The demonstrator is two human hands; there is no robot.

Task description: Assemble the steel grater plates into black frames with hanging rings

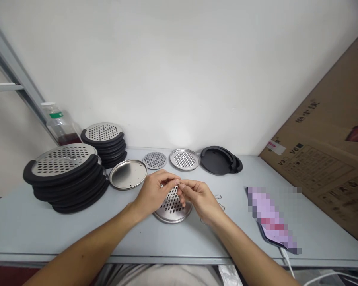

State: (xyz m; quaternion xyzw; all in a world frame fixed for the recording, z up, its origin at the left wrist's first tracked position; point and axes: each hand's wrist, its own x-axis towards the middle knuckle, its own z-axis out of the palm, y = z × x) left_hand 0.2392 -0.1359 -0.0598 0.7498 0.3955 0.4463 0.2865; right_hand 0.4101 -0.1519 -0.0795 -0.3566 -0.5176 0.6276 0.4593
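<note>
My left hand (pixel 159 192) and my right hand (pixel 198 196) meet fingertip to fingertip above a round metal drip tray (pixel 173 218) with a slotted grate. Both are closed in a pinch. Whatever sits between the fingertips is too small to make out. Parts of the tray and grate are covered by my fingers. Just beyond my right wrist lie thin bent wire pieces (pixel 221 204), partly hidden by it. Past my left hand rests a plain round metal dish (pixel 128 174) with small holes near its rim.
Black-rimmed grate trays form a near stack (pixel 68 180) and a far stack (pixel 104 139) on the left, by a plastic bottle (pixel 59 125). A loose perforated disc (pixel 154 160), another grated tray (pixel 185 159) and black round holders (pixel 217 161) line the back. At right are a phone (pixel 273 220) and cardboard box (pixel 322 159).
</note>
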